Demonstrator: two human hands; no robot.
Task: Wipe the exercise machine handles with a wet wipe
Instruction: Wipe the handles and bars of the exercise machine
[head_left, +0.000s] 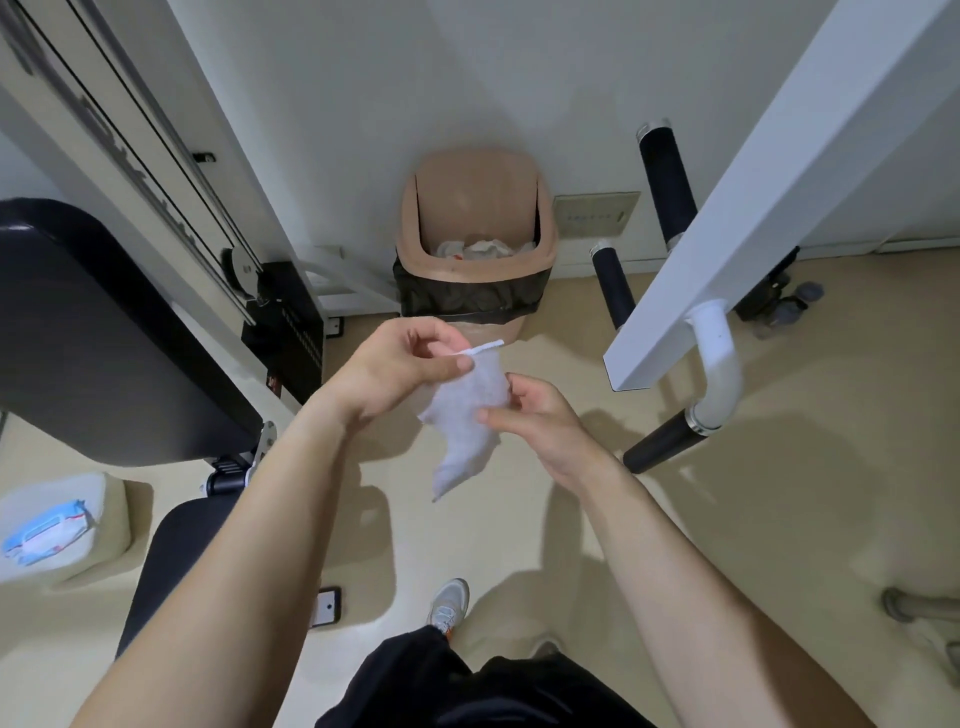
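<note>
One head-worn wide-angle camera looks forward and steeply down, floor (769, 530) well below.

A beige floor (779, 519) is bounded by a white wall (415, 78); a tan bin (475, 197), lined in black, is set against it.

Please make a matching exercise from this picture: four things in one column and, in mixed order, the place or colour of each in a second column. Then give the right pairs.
1. wipe
2. bin
3. pack of wipes
4. handle

A. black, on a white tube
B. blue, at the lower left
C. held by left hand and right hand
D. by the wall, lined with a black bag

Pairs: 1-C, 2-D, 3-B, 4-A.
</note>
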